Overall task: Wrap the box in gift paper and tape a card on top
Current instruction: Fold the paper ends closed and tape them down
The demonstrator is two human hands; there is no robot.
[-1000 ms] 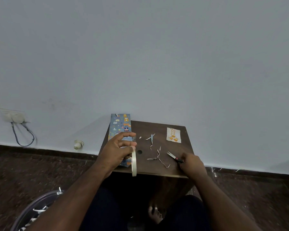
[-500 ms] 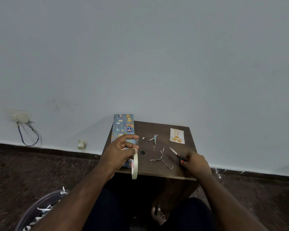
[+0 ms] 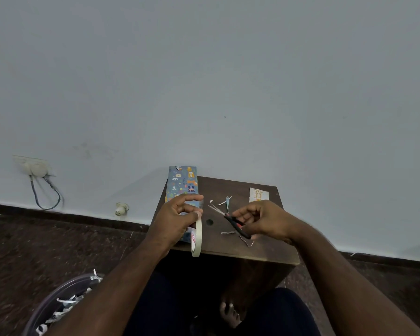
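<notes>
Partly hidden — wrapped box [image 3: 182, 184] behind left hand [image 3: 174, 220], tape roll [image 3: 196, 235].

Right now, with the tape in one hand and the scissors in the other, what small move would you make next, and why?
Probably bring the scissors across to the tape roll and snip off a short piece. The left hand holds the roll upright, the right hand has the scissors lifted with blades aimed toward it, the box looks wrapped, and the card lies apart on the table, untaped.

Home room — bare wall [image 3: 228, 81], wall socket [image 3: 34, 166]
</notes>
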